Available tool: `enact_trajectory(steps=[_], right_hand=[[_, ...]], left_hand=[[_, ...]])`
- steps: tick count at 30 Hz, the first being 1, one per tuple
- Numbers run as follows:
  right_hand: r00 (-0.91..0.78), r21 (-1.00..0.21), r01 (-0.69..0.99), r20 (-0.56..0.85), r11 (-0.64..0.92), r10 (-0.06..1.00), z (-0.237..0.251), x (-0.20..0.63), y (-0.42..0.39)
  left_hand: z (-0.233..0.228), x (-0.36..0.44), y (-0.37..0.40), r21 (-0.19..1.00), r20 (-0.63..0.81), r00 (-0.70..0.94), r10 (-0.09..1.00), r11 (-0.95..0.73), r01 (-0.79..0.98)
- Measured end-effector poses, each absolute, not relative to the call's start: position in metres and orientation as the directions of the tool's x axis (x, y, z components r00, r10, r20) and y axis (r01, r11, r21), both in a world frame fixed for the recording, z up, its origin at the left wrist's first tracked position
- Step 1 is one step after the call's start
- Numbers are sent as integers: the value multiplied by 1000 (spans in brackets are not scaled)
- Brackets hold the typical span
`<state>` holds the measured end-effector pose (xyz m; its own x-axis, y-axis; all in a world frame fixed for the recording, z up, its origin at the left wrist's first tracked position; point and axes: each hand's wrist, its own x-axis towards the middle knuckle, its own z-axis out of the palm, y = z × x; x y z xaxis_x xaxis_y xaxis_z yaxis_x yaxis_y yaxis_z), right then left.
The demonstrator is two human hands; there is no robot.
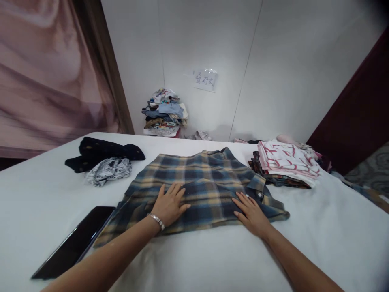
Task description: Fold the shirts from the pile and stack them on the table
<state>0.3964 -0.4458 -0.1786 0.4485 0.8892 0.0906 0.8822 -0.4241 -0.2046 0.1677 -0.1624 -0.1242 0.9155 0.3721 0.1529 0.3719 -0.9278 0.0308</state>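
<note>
A blue and yellow plaid shirt point(200, 178) lies partly folded on the white table point(36, 202), collar toward the far side. My left hand point(170, 205) rests flat on its near left part, fingers spread, a metal bracelet on the wrist. My right hand point(251, 213) presses flat on the near right part, beside a buttoned sleeve cuff. Neither hand grips the cloth.
A dark tablet-like slab point(75, 241) lies at the near left, touching the shirt's edge. A black garment point(100, 154) and a grey patterned one point(109, 169) sit at the far left. A stack of folded clothes point(285, 162) stands right; a heap of clothes point(164, 113) lies by the wall.
</note>
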Motion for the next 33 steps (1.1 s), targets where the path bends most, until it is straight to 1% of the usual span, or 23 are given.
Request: enact_trajectory(steps=[2,4,12,14,16,18,20,22,26,30,33], right_hand=[[453,-201,879,69,-432,889,-176,395,-445],[454,-197,878,58,-436,889,-174,395,-445],[464,-210,870,37,-447,885,-172,394,-444],[455,-247,864,14,-438,890,-168,397,-444],[427,-319,858,6,-403,904,-160,405,-440],[413,-397,846,66,-356,908,-146,420,-430],[446,-436,835,180,-335,877,-130,441,-413],[533,-425,809,236,-407,812,-116,466,-390],[707,-371,691,163,-621,689,-103,515,-346],[756,-352,639,121,-684,644,-110,553,-309],[752,-351,644,125,-680,647,-117,569,-274]], left_hand=[[-138,163,-154,64,99,893,438,-899,434],[-149,158,-146,89,86,876,475,-879,468],[-153,157,-142,128,107,873,476,-877,462],[-153,157,-142,131,109,872,478,-876,464],[-155,157,-141,125,106,871,479,-876,466],[-157,158,-141,113,97,870,483,-874,472],[-158,158,-141,102,93,868,487,-872,479],[-159,159,-141,94,93,865,493,-869,485],[-157,159,-142,93,77,861,503,-863,497],[-156,159,-143,109,65,857,511,-858,502],[-157,159,-143,113,60,856,514,-855,506]])
